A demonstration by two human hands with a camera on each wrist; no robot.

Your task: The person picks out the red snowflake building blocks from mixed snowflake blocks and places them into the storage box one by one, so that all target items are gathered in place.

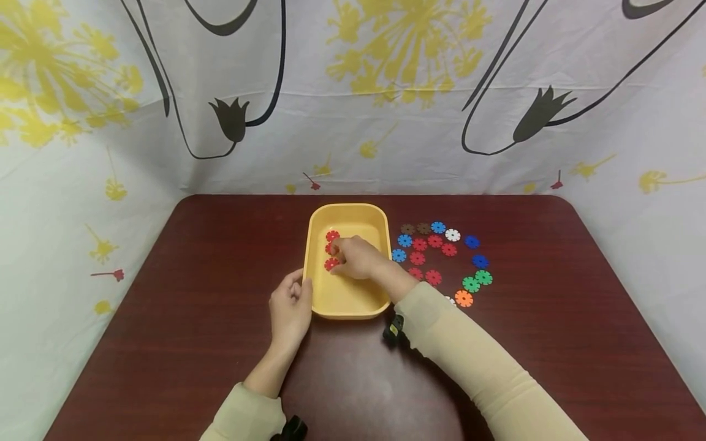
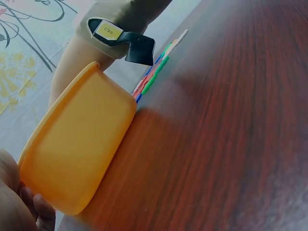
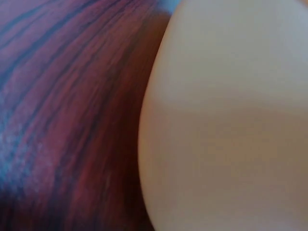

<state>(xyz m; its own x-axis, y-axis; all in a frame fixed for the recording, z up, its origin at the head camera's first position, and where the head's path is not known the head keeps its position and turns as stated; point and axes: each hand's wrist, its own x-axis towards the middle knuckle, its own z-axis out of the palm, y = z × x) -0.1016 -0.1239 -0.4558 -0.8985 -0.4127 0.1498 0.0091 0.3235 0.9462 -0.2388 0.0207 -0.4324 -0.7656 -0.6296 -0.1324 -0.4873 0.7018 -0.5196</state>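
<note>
Head view: the left hand (image 1: pixel 290 311) grips the left wall of a yellow rectangular plastic tray (image 1: pixel 355 297) on a dark red-brown wood-grain counter (image 1: pixel 193 343); the right hand (image 1: pixel 357 257) reaches inside, fingertips at the middle of three round red notched discs (image 1: pixel 329 266), whether pinching it I cannot tell. Multicoloured notched discs (image 1: pixel 433 277) lie right of the tray. Left wrist: fingers curl at the tray's outer wall. Right wrist: a blurred pale surface (image 3: pixel 221 144) beside the counter

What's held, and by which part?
Left hand holds the yellow tray by its left side; I can't tell if the right hand pinches a red piece.
</note>
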